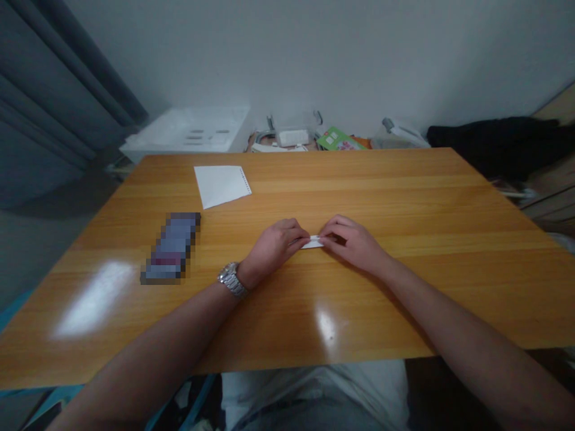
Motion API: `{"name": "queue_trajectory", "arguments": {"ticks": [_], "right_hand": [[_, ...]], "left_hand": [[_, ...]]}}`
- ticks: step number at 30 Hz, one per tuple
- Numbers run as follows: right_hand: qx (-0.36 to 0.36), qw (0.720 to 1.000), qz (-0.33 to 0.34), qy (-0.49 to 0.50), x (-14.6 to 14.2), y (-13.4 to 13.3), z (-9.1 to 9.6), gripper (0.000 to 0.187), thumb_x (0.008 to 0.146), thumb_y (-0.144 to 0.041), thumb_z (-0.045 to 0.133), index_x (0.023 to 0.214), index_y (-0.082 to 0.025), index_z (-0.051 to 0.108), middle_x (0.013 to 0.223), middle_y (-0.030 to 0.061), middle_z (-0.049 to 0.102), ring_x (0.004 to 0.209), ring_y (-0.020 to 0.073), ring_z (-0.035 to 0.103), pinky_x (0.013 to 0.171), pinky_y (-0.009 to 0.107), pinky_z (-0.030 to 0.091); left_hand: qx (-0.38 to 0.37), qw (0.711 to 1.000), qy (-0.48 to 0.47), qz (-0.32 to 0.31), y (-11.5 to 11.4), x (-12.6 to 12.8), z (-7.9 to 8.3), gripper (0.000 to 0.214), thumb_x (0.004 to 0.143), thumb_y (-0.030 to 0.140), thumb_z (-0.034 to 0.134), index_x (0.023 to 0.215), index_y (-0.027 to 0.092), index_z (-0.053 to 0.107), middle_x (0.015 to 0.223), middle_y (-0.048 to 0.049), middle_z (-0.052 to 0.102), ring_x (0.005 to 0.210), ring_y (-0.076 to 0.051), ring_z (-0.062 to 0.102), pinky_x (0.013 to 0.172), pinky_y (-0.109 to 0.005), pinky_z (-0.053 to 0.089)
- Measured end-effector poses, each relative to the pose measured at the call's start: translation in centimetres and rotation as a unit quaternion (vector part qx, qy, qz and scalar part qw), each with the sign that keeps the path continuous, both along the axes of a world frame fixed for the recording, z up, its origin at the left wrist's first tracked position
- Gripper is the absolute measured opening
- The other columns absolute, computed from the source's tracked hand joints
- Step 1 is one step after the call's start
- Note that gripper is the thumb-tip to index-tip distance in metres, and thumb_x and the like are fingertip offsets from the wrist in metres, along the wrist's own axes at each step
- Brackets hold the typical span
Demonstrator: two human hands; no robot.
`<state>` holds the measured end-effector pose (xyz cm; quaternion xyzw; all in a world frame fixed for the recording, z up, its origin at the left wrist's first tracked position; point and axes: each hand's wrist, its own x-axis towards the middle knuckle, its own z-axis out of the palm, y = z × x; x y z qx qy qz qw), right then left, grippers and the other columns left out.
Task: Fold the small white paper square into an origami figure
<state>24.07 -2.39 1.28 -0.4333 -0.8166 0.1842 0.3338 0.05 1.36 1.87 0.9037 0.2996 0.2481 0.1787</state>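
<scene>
A small piece of folded white paper point(312, 243) is held low over the middle of the wooden table point(381, 191). My left hand point(277, 244), with a metal watch point(232, 279) on its wrist, pinches the paper's left end. At the right end, the fingertips of my right hand point(353, 242) are closed on the same piece. Only a narrow strip of it shows between the hands; the rest is hidden by my fingers. A larger white sheet point(222, 184) with a perforated right edge lies flat, farther off to the left.
A pixelated phone-like object point(172, 248) lies on the table's left side. Behind the far edge are a white tray-like unit point(193, 129), a green booklet point(338, 140) and assorted items. Dark cloth point(494, 143) is at the right, a grey curtain point(54, 90) at the left.
</scene>
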Motion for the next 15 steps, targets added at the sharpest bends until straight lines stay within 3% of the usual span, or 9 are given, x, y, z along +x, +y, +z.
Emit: {"name": "queue_trajectory", "arguments": {"ticks": [8, 15], "right_hand": [[0.005, 1.000, 0.009, 0.022, -0.24, -0.14, 0.11, 0.014, 0.098, -0.031, 0.063, 0.094, -0.021, 0.072, 0.096, 0.0070, 0.064, 0.089, 0.0212, 0.062, 0.079, 0.036, 0.051], [0.005, 0.999, -0.030, 0.042, 0.55, 0.15, 0.10, 0.014, 0.097, -0.032, 0.064, 0.093, -0.022, 0.073, 0.093, 0.0049, 0.064, 0.085, 0.0193, 0.062, 0.074, 0.033, 0.050]], "left_hand": [[0.003, 0.999, -0.039, -0.008, -0.31, 0.14, -0.02, 0.022, 0.100, 0.032, 0.060, 0.099, 0.016, 0.074, 0.094, -0.0063, 0.068, 0.087, -0.017, 0.064, 0.078, -0.028, 0.049], [-0.030, 0.995, -0.078, 0.046, 0.25, -0.33, -0.11, 0.013, 0.096, 0.029, 0.067, 0.096, 0.018, 0.074, 0.093, -0.0038, 0.069, 0.087, -0.016, 0.065, 0.078, -0.027, 0.049]]}}
